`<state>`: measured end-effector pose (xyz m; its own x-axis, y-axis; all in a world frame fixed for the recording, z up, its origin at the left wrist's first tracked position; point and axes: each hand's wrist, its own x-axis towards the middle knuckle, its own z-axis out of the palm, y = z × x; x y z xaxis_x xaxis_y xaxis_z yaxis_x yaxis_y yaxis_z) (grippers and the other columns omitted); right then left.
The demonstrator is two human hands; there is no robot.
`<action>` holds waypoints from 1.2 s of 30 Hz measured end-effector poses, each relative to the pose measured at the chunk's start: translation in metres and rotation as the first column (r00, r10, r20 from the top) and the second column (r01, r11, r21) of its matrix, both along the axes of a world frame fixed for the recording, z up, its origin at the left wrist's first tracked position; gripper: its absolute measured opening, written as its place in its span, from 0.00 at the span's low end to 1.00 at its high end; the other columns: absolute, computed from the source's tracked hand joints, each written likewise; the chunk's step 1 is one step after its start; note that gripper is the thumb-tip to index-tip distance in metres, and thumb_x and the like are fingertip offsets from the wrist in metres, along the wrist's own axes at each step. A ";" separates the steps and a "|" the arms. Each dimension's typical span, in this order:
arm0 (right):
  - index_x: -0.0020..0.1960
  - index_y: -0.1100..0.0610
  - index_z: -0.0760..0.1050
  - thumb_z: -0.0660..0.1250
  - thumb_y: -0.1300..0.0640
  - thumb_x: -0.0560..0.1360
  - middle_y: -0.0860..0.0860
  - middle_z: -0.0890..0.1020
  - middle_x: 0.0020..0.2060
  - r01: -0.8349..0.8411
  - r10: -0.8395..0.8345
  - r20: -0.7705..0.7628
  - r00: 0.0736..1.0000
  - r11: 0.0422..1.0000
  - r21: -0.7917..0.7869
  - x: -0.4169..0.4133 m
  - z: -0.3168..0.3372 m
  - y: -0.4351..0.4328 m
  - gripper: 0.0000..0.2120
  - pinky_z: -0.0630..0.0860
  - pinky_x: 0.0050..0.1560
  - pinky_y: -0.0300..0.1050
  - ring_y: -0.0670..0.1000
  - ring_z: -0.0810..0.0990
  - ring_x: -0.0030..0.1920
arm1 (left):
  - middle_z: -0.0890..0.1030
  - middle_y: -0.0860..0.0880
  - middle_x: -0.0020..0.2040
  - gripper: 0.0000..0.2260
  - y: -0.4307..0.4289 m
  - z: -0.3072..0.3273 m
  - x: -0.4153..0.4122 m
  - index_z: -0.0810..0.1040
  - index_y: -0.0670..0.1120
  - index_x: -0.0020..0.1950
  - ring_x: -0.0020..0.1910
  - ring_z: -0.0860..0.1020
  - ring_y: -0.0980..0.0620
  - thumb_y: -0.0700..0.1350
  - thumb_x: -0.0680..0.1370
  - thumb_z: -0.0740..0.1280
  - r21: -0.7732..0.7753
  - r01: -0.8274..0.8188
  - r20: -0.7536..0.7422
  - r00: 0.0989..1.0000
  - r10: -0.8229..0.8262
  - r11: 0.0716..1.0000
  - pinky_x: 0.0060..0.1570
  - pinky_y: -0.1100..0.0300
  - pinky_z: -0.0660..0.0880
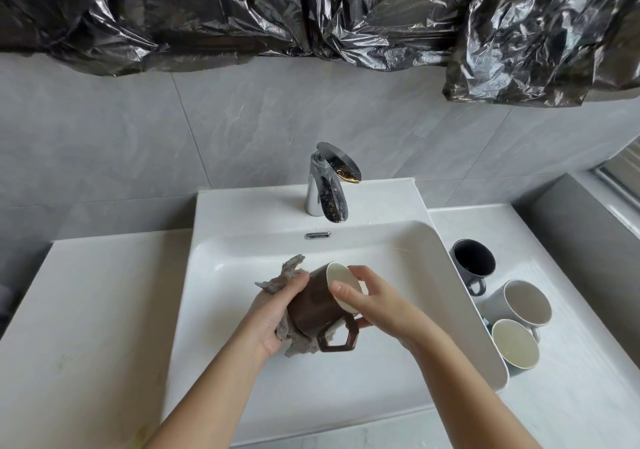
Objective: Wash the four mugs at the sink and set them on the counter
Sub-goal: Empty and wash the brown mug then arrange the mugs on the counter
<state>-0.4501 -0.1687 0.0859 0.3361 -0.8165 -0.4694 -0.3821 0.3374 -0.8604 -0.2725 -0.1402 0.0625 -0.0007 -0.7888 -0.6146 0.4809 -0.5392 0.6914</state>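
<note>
**A:** Starting at the left, what is the left hand point(277, 313) doing?

**B:** It is curled round a grey cloth point(282, 275) and presses it against the side and base of the brown mug point(317, 305). The mug is tilted, mouth up and to the right, with its angular handle toward the person. It is held over the basin of the sink point(398, 251).

**A:** And the right hand point(369, 301)?

**B:** It pinches the rim, thumb across the mouth and fingers underneath near the handle. I'd say it steadies the mug while the cloth works.

**A:** Is there water?

**B:** No stream shows from the tap point(327, 185) behind the mug.

**A:** So which step is this?

**B:** Scrubbing the outside of this mug, by my reading.

**A:** What is further right?

**B:** Three mugs sit on the surface point(571, 379), just beside the sink's right edge. There is a dark mug point(473, 258) at the back, a grey mug point(526, 301) in the middle, and a third mug point(515, 343) nearest the person. I can't tell whether they have been washed.

**A:** What does the next move call for?

**B:** Probably wiping the inside and then rinsing, which means freeing one hand for the tap lever. The other hand would have to grip firmly, since wet glaze is likely slippery. After that, the mug needs a free spot beside the three.
</note>
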 end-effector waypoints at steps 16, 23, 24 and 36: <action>0.61 0.58 0.77 0.69 0.48 0.74 0.60 0.83 0.50 0.191 -0.338 0.546 0.766 0.932 0.309 0.008 -0.012 0.000 0.20 0.83 0.42 0.51 0.57 0.84 0.46 | 0.75 0.51 0.68 0.19 0.007 0.003 -0.015 0.70 0.47 0.71 0.70 0.70 0.50 0.49 0.82 0.55 -0.687 0.259 0.529 0.819 0.223 0.679 0.69 0.51 0.65; 0.59 0.58 0.77 0.68 0.48 0.74 0.61 0.84 0.51 0.170 -0.351 0.582 0.733 0.924 0.344 0.002 -0.015 0.003 0.19 0.81 0.48 0.55 0.57 0.84 0.47 | 0.70 0.47 0.72 0.19 0.007 0.009 -0.008 0.71 0.47 0.70 0.74 0.64 0.53 0.45 0.81 0.55 -0.642 0.577 0.761 0.560 0.328 0.505 0.70 0.66 0.59; 0.60 0.59 0.77 0.68 0.48 0.72 0.61 0.83 0.53 0.179 -0.327 0.579 0.747 0.937 0.299 0.001 -0.016 0.003 0.21 0.80 0.50 0.57 0.57 0.84 0.48 | 0.72 0.47 0.70 0.19 0.005 0.014 -0.011 0.72 0.46 0.70 0.73 0.65 0.54 0.45 0.81 0.54 -0.646 0.553 0.755 0.561 0.338 0.525 0.70 0.66 0.59; 0.56 0.58 0.82 0.81 0.34 0.51 0.56 0.86 0.47 0.236 -0.271 0.736 0.621 0.960 0.154 0.006 -0.018 0.022 0.41 0.81 0.41 0.44 0.53 0.85 0.46 | 0.78 0.48 0.31 0.22 -0.012 0.025 -0.008 0.73 0.40 0.34 0.36 0.74 0.46 0.59 0.71 0.57 -0.279 0.182 0.623 0.781 0.033 0.943 0.39 0.54 0.71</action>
